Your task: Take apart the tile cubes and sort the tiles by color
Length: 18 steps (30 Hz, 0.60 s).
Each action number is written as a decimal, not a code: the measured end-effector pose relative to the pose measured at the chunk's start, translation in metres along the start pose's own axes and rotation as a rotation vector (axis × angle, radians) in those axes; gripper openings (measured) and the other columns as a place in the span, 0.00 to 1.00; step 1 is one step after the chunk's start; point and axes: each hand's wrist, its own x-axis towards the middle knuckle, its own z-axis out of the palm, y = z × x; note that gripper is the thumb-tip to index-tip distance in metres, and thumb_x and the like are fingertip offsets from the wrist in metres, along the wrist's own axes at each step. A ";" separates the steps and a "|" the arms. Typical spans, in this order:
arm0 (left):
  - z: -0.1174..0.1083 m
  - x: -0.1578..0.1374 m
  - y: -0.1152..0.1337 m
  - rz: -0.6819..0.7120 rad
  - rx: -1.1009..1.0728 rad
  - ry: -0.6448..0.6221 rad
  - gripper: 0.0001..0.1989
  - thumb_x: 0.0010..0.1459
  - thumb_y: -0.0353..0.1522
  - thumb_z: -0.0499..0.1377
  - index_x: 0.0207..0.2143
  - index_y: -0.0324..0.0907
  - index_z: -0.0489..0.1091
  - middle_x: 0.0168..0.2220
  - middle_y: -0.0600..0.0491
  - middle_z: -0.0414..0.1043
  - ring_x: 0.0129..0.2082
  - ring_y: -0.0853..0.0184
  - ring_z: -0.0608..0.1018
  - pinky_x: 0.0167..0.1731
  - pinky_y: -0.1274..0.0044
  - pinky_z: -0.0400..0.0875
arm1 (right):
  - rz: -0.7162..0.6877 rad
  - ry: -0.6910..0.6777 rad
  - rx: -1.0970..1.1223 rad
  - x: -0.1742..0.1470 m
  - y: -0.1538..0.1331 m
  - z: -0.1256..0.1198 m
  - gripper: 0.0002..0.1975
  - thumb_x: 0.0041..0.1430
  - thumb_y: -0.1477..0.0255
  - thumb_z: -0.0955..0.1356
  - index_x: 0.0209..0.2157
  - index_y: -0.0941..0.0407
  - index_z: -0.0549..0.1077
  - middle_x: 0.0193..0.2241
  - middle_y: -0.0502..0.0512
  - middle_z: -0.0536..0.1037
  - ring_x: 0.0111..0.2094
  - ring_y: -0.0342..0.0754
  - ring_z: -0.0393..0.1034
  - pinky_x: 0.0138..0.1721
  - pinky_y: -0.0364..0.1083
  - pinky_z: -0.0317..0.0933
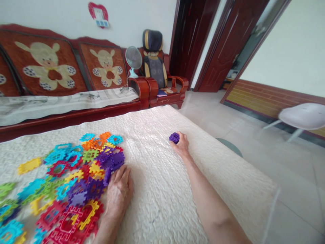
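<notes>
My right hand [181, 145] has its thumb and fingers around a small purple block [174, 137] with notched edges, low over or on the far right of the covered table. At the right edge of a pile of interlocking plastic tiles [90, 156], my left hand [119, 186] lies with its fingers curled together. A purple interlocking tile [107, 176] stands tilted against those fingers, and the hand appears closed on it; the fingertips are partly hidden. Other purple tiles [111, 159] lie just beyond the left hand. Red, yellow, blue, green and orange pieces make up the rest of the pile.
A quilted cream cover [157, 203] spreads over the table, whose right edge drops to the tiled floor. Behind it stand a wooden sofa [68, 118], a small fan [133, 57] and an armchair with a massage cushion [155, 69]. A white chair [304, 117] is at right.
</notes>
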 end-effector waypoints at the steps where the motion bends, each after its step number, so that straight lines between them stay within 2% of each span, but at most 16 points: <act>1: 0.001 0.000 -0.001 -0.002 -0.003 0.000 0.15 0.63 0.28 0.50 0.46 0.41 0.74 0.51 0.43 0.74 0.51 0.55 0.75 0.52 0.60 0.73 | 0.006 -0.004 -0.011 0.000 0.001 0.001 0.30 0.46 0.65 0.71 0.53 0.54 0.69 0.47 0.60 0.72 0.50 0.59 0.69 0.57 0.60 0.61; 6: -0.002 0.001 0.003 -0.045 -0.027 -0.007 0.15 0.62 0.27 0.51 0.45 0.42 0.74 0.52 0.44 0.74 0.52 0.55 0.74 0.53 0.60 0.72 | 0.006 -0.029 -0.020 0.001 0.004 0.003 0.29 0.46 0.65 0.70 0.53 0.52 0.68 0.45 0.58 0.74 0.47 0.57 0.70 0.56 0.60 0.61; 10: -0.013 0.003 0.014 -0.097 -0.036 -0.083 0.16 0.61 0.24 0.50 0.44 0.43 0.75 0.51 0.46 0.74 0.52 0.58 0.74 0.54 0.63 0.73 | 0.012 -0.036 -0.020 0.002 0.003 -0.002 0.35 0.44 0.60 0.71 0.55 0.56 0.66 0.49 0.64 0.71 0.50 0.62 0.68 0.56 0.63 0.60; 13: -0.017 0.007 0.017 -0.136 -0.064 -0.109 0.17 0.60 0.23 0.51 0.45 0.42 0.74 0.52 0.46 0.74 0.53 0.59 0.73 0.56 0.65 0.72 | -0.117 0.064 0.019 0.007 0.000 -0.005 0.37 0.46 0.56 0.70 0.56 0.57 0.65 0.52 0.68 0.69 0.57 0.65 0.63 0.58 0.65 0.56; 15: -0.017 0.009 0.017 -0.165 -0.088 -0.110 0.16 0.59 0.22 0.51 0.45 0.42 0.74 0.52 0.46 0.74 0.53 0.60 0.73 0.56 0.66 0.71 | -0.252 0.155 0.047 0.009 -0.005 -0.008 0.34 0.50 0.57 0.68 0.56 0.57 0.65 0.54 0.71 0.68 0.59 0.66 0.61 0.59 0.64 0.55; 18: -0.015 0.009 0.019 -0.218 -0.131 -0.097 0.16 0.59 0.22 0.51 0.44 0.42 0.74 0.52 0.47 0.74 0.53 0.61 0.74 0.56 0.67 0.72 | -0.426 0.255 0.071 0.008 -0.017 -0.014 0.30 0.53 0.59 0.66 0.56 0.56 0.64 0.54 0.70 0.67 0.59 0.67 0.61 0.59 0.66 0.56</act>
